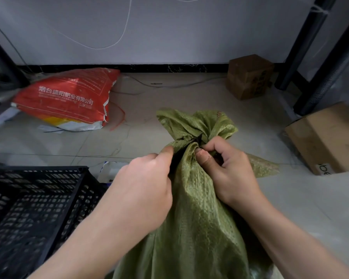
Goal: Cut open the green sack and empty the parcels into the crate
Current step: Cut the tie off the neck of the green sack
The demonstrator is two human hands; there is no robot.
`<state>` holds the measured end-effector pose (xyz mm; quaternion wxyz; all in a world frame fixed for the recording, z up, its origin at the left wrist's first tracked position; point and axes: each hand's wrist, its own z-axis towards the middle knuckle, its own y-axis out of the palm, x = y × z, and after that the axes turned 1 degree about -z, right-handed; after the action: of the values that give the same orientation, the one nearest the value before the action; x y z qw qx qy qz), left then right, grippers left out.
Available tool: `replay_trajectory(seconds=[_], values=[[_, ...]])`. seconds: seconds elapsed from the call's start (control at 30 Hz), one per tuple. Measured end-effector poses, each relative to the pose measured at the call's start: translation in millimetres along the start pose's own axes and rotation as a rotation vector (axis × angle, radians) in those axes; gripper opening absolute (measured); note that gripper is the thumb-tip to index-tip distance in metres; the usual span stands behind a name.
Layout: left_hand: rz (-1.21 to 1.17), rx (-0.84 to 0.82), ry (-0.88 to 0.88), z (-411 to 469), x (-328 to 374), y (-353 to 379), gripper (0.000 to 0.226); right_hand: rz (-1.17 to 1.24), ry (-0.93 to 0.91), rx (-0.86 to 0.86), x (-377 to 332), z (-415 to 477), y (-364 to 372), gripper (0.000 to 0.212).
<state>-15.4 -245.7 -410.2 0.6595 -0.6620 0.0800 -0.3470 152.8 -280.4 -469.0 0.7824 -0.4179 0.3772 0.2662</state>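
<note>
The green sack [197, 208] stood on the pale tiled floor [149, 125] directly in front of the person, its long axis running from the bottom edge of the view up and away, with the tied neck pointing away from the camera. Above the knot the loose mouth of the woven fabric fanned out in crumpled folds, and one flap trailed off to the right onto the floor. Something dark showed at the cinched neck, too small to identify.

The left hand [145, 186] gripped the left side of the neck, thumb pressed along the fabric and fingers curled around behind it. The right hand [228, 166] pinched the gathered cloth just at the knot, thumb and curled fingers closed on it.

A black perforated crate [32, 198] sat just to the left of the sack, near the left forearm. Farther off, by the wall, a red printed bag [69, 99] lay on its side. A small brown carton [249, 76] stood against the skirting on the right, and a larger cardboard box [328, 137] lay near the black shelf legs [310, 57].
</note>
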Motion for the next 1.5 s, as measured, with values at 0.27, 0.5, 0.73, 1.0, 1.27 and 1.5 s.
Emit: replay_trajectory(seconds=[0.27, 0.5, 0.73, 1.0, 1.27, 1.5], values=[[-0.235, -0.158, -0.105, 10.5, -14.2, -3.4, 0.046, -0.042, -0.035, 0.017, -3.3, 0.2, 2.2, 0.029], [-0.483, -0.246, -0.169, 11.9, -22.9, 0.9, 0.041, -0.083, 0.008, -0.002, -1.4, 5.1, 3.4, 0.032], [-0.231, -0.147, -0.052, 2.5, -13.0, 1.4, 0.031, -0.233, -0.109, 0.085, -1.3, 8.6, 2.6, 0.015], [0.200, 0.022, 0.029, -0.3, -11.5, 22.0, 0.039, -0.200, -0.127, 0.095, -2.0, 7.6, 0.2, 0.018], [0.116, -0.022, -0.007, 5.7, -14.8, 15.6, 0.021, -0.240, -0.164, 0.109, -2.3, 12.4, 4.4, 0.015], [-0.095, 0.505, 0.020, 31.7, -37.7, -51.5, 0.034, -0.381, -0.114, 0.101, 24.1, 6.1, -20.6, 0.021]])
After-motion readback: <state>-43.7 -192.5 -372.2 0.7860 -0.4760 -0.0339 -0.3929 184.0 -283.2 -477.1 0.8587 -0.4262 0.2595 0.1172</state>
